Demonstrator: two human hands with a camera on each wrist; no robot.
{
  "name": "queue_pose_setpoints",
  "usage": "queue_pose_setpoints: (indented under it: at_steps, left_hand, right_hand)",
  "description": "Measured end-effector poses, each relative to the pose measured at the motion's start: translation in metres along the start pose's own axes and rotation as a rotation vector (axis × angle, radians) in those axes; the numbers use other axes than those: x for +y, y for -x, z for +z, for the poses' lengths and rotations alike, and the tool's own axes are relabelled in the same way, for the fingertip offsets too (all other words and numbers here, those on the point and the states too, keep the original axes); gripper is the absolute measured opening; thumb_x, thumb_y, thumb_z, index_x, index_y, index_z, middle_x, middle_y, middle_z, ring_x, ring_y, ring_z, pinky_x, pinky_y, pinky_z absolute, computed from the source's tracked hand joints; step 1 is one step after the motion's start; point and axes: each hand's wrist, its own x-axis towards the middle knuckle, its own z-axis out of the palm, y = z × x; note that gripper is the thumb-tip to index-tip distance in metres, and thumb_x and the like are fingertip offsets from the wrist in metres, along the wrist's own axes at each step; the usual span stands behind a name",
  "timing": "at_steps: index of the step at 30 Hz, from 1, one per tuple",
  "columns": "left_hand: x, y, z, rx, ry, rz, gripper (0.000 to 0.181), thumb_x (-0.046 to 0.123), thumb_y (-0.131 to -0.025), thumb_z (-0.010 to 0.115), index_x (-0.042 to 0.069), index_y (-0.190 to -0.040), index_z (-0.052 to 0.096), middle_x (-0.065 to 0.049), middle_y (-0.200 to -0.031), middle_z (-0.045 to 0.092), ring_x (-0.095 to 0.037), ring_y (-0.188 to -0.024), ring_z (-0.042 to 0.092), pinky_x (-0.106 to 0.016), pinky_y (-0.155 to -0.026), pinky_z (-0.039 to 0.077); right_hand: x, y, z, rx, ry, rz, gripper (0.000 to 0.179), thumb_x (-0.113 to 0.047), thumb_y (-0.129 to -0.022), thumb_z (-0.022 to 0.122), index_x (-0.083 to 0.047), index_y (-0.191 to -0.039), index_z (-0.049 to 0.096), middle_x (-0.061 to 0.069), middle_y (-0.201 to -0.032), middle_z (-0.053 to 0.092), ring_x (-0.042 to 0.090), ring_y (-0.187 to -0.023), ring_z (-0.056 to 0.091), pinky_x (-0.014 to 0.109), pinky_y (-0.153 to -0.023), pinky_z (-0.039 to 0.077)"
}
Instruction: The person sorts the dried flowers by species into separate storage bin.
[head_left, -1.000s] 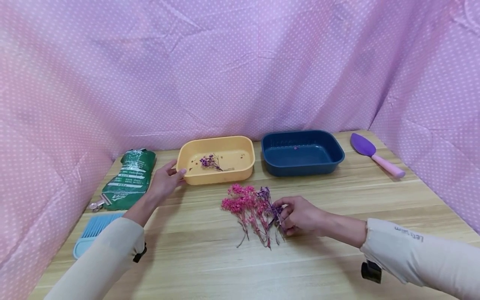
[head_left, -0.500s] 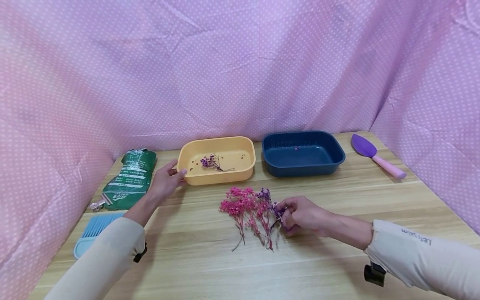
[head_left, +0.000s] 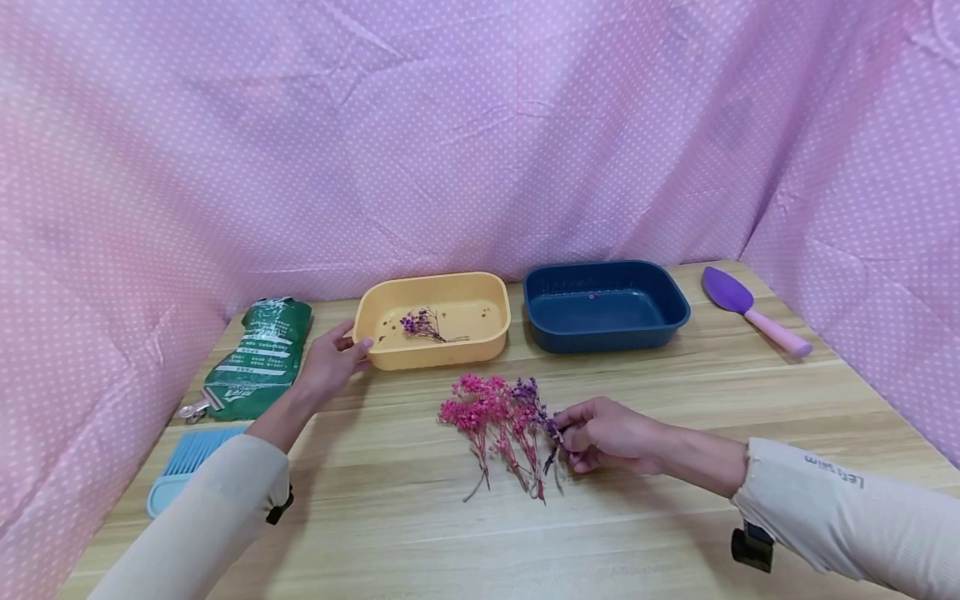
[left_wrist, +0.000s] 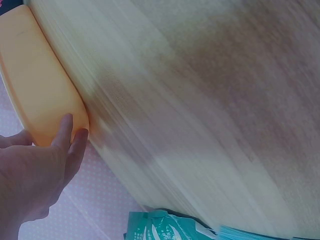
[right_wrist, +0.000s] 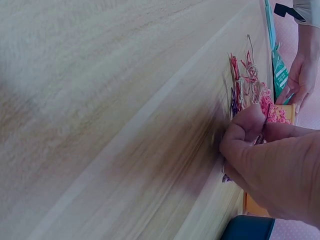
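My left hand point(head_left: 332, 365) holds the left end of a yellow rectangular tray point(head_left: 438, 358), its thumb at the front corner and other fingers round the end wall. Inside the tray lie a small purple dried-flower sprig point(head_left: 422, 324) and scattered brown bits. At the middle of the table, my right hand point(head_left: 611, 435) pinches a purple dried-flower sprig point(head_left: 527, 393) between thumb and forefinger. Its blossoms lean left against a bunch of pink dried flowers point(head_left: 480, 408) spread on the wood. In the right wrist view the fingers cover part of the sprig's stem.
A dark blue tray point(head_left: 607, 340) with one tiny pink bit stands right of the yellow one. Far right lies a purple scoop point(head_left: 727, 289) with a pink handle. A green clipped bag point(head_left: 262, 358) and a light blue brush point(head_left: 197, 458) are at the left. Pink dotted cloth point(head_left: 450, 142) hangs behind.
My right hand has shifted slightly right and down, its fingers changing their hold on the purple sprig. The pink stems have shifted slightly on the table. My left hand stays at the yellow tray.
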Motion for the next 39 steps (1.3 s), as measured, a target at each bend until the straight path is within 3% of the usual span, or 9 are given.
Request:
queue_pose_setpoints:
  at_steps: [8, 19, 27, 33, 39]
  left_hand:
    - [0.001, 0.000, 0.000, -0.003, 0.000, -0.008, 0.064, 0.014, -0.101, 0.049, 0.005, -0.154, 0.013, -0.032, -0.138, 0.041, -0.037, -0.119, 0.055, -0.037, -0.096, 0.050]
    - [0.001, 0.000, -0.002, -0.003, -0.005, -0.011, 0.064, 0.014, -0.101, 0.049, 0.005, -0.154, 0.013, -0.032, -0.138, 0.040, -0.037, -0.119, 0.055, -0.037, -0.096, 0.050]
    - [0.001, 0.000, -0.001, -0.004, -0.015, -0.004, 0.064, 0.014, -0.101, 0.050, 0.004, -0.154, 0.014, -0.032, -0.139, 0.041, -0.037, -0.118, 0.055, -0.037, -0.095, 0.051]
    - [0.001, 0.001, -0.001, -0.005, -0.017, -0.004, 0.064, 0.013, -0.101, 0.049, 0.003, -0.154, 0.013, -0.032, -0.138, 0.041, -0.037, -0.118, 0.055, -0.038, -0.095, 0.051]
    - [0.002, 0.000, 0.000, 0.003, -0.004, -0.008, 0.064, 0.013, -0.101, 0.050, 0.004, -0.154, 0.014, -0.032, -0.138, 0.042, -0.037, -0.118, 0.055, -0.038, -0.095, 0.051]
  right_hand:
    - [-0.004, 0.003, -0.001, -0.023, -0.026, -0.044, 0.051, 0.012, -0.090, 0.049, 0.016, -0.139, 0.034, 0.014, -0.089, 0.064, 0.016, -0.075, 0.060, 0.021, -0.064, 0.052]
    - [-0.009, 0.009, 0.003, 0.023, -0.019, -0.132, 0.052, 0.015, -0.086, 0.050, 0.013, -0.137, 0.038, 0.014, -0.095, 0.059, 0.017, -0.070, 0.059, 0.025, -0.066, 0.055]
    - [-0.011, 0.008, 0.005, 0.059, -0.038, -0.164, 0.053, 0.014, -0.086, 0.053, 0.013, -0.138, 0.039, 0.011, -0.091, 0.058, 0.017, -0.071, 0.060, 0.030, -0.069, 0.059]
    - [-0.024, 0.003, 0.009, 0.074, -0.045, -0.196, 0.055, 0.016, -0.087, 0.054, 0.012, -0.139, 0.038, 0.012, -0.092, 0.056, 0.018, -0.075, 0.063, 0.034, -0.074, 0.060]
    - [-0.048, -0.015, 0.016, 0.091, -0.019, -0.254, 0.053, 0.017, -0.087, 0.052, 0.011, -0.139, 0.041, 0.012, -0.094, 0.056, 0.016, -0.080, 0.060, 0.034, -0.073, 0.061]
